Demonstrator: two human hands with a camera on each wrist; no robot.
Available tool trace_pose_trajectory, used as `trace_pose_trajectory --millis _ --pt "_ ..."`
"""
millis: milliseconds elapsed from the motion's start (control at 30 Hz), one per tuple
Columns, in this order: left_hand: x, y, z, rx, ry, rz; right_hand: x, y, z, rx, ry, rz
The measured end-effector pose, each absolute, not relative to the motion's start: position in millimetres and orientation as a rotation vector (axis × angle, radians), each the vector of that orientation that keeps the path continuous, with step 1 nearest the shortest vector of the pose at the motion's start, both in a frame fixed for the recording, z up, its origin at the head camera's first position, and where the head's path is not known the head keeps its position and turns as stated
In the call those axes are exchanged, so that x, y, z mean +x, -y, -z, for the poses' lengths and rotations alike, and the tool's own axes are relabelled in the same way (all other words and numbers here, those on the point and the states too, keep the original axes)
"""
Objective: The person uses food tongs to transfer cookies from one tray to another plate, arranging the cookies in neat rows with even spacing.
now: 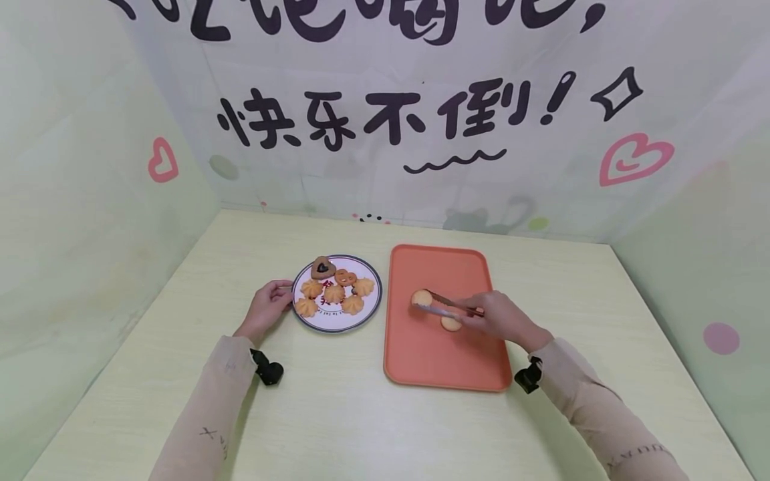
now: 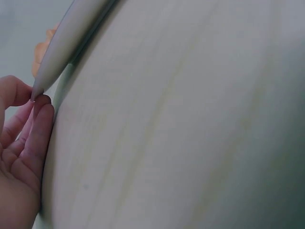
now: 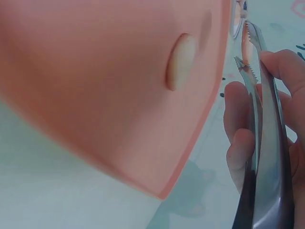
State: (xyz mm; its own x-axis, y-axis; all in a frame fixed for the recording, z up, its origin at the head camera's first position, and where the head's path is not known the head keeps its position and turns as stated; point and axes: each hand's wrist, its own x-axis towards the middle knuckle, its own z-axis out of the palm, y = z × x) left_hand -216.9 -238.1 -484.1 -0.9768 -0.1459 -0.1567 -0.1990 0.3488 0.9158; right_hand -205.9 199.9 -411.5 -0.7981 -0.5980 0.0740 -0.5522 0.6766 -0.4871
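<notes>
My left hand (image 1: 269, 307) pinches the left rim of a round white plate (image 1: 374, 308) with a dark blue edge; the left wrist view shows the thumb above the rim and fingers beneath. Several cookies lie on the plate: flower-shaped ones (image 1: 334, 294), a pretzel-shaped one (image 1: 345, 277) and a brown heart (image 1: 323, 268) with a dark centre. In my right hand (image 1: 504, 317) are metal tongs (image 3: 271, 157) with toothed tips. Between those tips a round pale cookie (image 1: 422, 298) is held over the orange tray (image 1: 433, 364). Another round cookie (image 3: 182, 62) lies on the tray, beneath the tongs.
The tray stands to the right of the plate, a narrow strip of table apart. Both are on a pale wood-grain table (image 1: 325, 414). A printed cloth (image 1: 373, 180) with dark lettering hangs along the back edge, with pale cloth at both sides.
</notes>
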Motion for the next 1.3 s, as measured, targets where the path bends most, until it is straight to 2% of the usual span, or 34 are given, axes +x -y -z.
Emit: trace_pose_trajectory --millis 267,633,1300 --pt "-216 239 484 -0.322 -2.551 -1.722 -212 -175 397 -0.981 -2.78 0.728" --pt "-219 240 487 -0.321 -2.551 -1.719 -223 -123 390 -1.142 -2.769 0.478" --pt "-218 241 487 -0.312 -2.549 -1.713 -233 -48 409 -1.239 -2.616 0.391"
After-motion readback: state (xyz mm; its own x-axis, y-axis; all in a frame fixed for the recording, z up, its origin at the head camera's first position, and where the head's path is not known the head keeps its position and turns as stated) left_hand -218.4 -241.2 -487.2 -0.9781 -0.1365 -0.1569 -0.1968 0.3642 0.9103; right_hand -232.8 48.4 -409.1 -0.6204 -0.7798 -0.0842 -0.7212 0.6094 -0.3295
